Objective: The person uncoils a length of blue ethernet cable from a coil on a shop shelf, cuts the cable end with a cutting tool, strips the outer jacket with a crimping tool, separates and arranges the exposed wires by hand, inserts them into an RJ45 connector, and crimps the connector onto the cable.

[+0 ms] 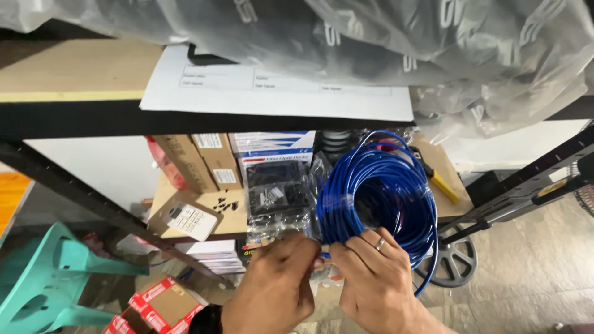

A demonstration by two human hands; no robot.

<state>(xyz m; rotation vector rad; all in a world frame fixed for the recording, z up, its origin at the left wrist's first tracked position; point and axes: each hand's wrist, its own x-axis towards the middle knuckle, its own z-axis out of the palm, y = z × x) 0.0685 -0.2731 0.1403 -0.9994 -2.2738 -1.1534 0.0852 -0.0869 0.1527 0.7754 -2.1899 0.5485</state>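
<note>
- A tiled floor (532,247) lies under a cluttered shelf (185,213) of cardboard boxes (198,158).
- Left hand (272,291) and right hand (374,278), each grip closed, pinch a blue cable coil (377,185).

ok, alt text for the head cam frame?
Two bare hands, left hand and right hand, hold the bottom of a coiled blue cable in front of a metal shelf stacked with cardboard boxes. A sheet of paper overhangs the shelf edge above.
</note>
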